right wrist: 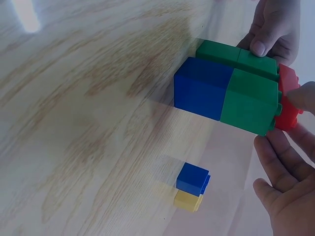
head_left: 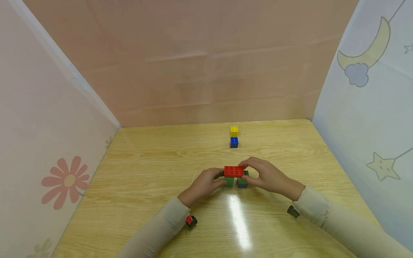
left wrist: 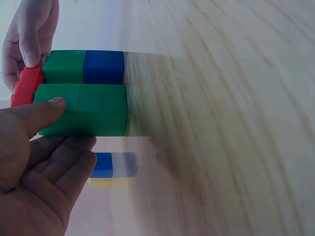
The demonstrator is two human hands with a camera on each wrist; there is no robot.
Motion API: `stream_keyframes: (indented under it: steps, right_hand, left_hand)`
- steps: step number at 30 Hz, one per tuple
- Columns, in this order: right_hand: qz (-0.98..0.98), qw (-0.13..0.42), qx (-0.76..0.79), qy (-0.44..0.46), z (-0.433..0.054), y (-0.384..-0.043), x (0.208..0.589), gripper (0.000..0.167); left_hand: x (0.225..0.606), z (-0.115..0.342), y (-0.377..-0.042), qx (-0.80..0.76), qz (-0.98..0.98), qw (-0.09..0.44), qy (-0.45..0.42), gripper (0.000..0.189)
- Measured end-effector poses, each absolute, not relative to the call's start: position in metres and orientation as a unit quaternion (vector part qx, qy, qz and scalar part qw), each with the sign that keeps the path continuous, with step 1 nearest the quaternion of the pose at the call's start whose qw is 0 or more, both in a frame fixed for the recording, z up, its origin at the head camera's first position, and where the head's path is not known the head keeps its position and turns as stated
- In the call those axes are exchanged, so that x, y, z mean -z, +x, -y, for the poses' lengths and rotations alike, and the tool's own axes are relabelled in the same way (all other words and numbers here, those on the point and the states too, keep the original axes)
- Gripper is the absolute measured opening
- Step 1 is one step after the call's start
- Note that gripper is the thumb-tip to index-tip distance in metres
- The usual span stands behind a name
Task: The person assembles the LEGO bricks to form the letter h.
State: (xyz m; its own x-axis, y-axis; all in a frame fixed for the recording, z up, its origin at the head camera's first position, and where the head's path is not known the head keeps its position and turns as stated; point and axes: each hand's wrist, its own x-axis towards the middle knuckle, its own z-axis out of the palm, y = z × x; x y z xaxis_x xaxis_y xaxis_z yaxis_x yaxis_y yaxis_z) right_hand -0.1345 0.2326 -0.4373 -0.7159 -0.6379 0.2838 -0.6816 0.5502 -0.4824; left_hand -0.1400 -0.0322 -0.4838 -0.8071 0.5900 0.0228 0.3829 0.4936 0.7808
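Two short towers of toy building bricks stand side by side on the table. The left one is two green bricks (left wrist: 103, 112) stacked; my left hand (head_left: 204, 183) pinches its upper brick between thumb and fingers. In the right tower a green brick (right wrist: 248, 98) sits on a blue brick (right wrist: 202, 88). Across the tops lies a long red brick (head_left: 234, 171), whose right end my right hand (head_left: 268, 175) pinches with the thumb in front and fingers behind. In the right wrist view, studs of the right tower show beneath the red brick, so that end is not pressed down flush.
Farther back on the wooden table (head_left: 155, 157) are a small blue brick (head_left: 234, 143) and a yellow brick (head_left: 234, 131) behind it. A pinkish wall (head_left: 206, 71) closes the back, with patterned walls at both sides. Small dark devices (head_left: 293, 211) sit by both wrists.
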Motion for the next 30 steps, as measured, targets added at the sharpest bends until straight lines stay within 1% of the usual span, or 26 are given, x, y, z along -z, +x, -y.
stream_keyframes:
  steps: [6, 14, 24, 30]
  right_hand:
    - [0.875, 0.046, -0.288, 0.387, -0.2337, -0.1346, 0.4379, 0.037]
    - [0.874, 0.038, -0.285, 0.391, -0.2345, -0.1343, 0.4375, 0.036]
    - [0.877, 0.056, -0.268, 0.394, -0.2348, -0.1356, 0.441, 0.036]
    - [0.878, 0.054, -0.271, 0.391, -0.2338, -0.1337, 0.4395, 0.036]
  left_hand:
    - [0.4828, 0.0308, -0.1394, -0.415, -0.854, 0.119, 0.289, 0.043]
    - [0.4821, 0.03, -0.1389, -0.417, -0.853, 0.12, 0.29, 0.042]
    - [0.4833, 0.0301, -0.1391, -0.418, -0.854, 0.117, 0.288, 0.042]
    - [0.4835, 0.0295, -0.1389, -0.42, -0.852, 0.118, 0.288, 0.042]
